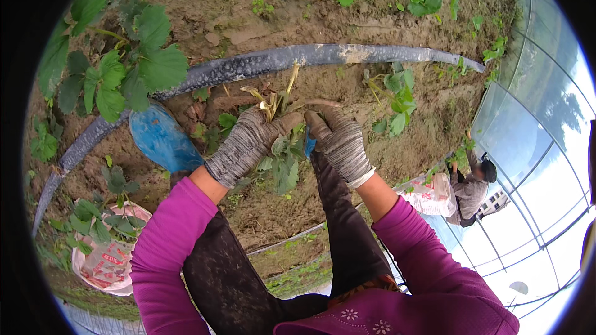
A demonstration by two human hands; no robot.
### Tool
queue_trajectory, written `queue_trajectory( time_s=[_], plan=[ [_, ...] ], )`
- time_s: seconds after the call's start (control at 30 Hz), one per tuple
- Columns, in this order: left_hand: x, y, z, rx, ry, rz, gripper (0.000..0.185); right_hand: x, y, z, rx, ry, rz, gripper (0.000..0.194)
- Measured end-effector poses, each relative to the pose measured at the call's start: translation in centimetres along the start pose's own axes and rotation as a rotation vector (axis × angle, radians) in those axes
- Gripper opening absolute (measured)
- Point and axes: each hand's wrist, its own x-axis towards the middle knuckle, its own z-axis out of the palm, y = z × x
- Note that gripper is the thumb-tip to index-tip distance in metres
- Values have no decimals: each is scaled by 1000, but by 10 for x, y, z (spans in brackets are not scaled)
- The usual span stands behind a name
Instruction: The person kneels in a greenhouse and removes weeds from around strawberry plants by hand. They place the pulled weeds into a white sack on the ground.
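Observation:
My left hand (251,142), in a grey striped knit glove soiled at the fingertips, is closed around the stems of a leafy plant (285,167). Cut or broken pale stalks (292,81) stick up past its fingers, and green leaves hang below. Close on the right, my right hand (340,137), gloved alike, has its thumb and fingers bent near the same plant; whether something is between them cannot be told. A dark irrigation hose (321,55) runs across the soil beyond both hands.
Leafy plants (153,56) grow along the hose. Blue shoe covers (163,137) cover my feet. A white sack (107,260) with leaves stands lower left. At right, another person (470,190) crouches by a white sack (430,195), near the greenhouse's film wall (517,116).

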Motion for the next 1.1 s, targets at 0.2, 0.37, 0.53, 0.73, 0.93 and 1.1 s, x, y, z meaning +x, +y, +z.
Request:
queue_trajectory(
  time_s=[0.2, 0.37, 0.53, 0.73, 0.93, 1.1],
  plan=[
    [7, -15, -4, 6, -52, -57, 37, 20, 7, -22, 358, 195, 468, 37],
    [13, -26, -9, -117, -58, -31, 38, 69, 70, -28, -496, 340, 201, 42],
    [11, -26, -14, -90, -15, -15, 36, 83, 72, -30, -241, 429, 322, 35],
    [6, -18, -9, -117, 31, -21, 34, 83, 59, -30, -201, 445, 217, 25],
    [9, -28, -13, -99, 46, -21, 35, 17, 25, -4, -99, 71, -182, 19],
    [11, -25, -16, -117, 62, -80, 31, -20, 165, -56, -48, 236, 289, 23]
  ],
)
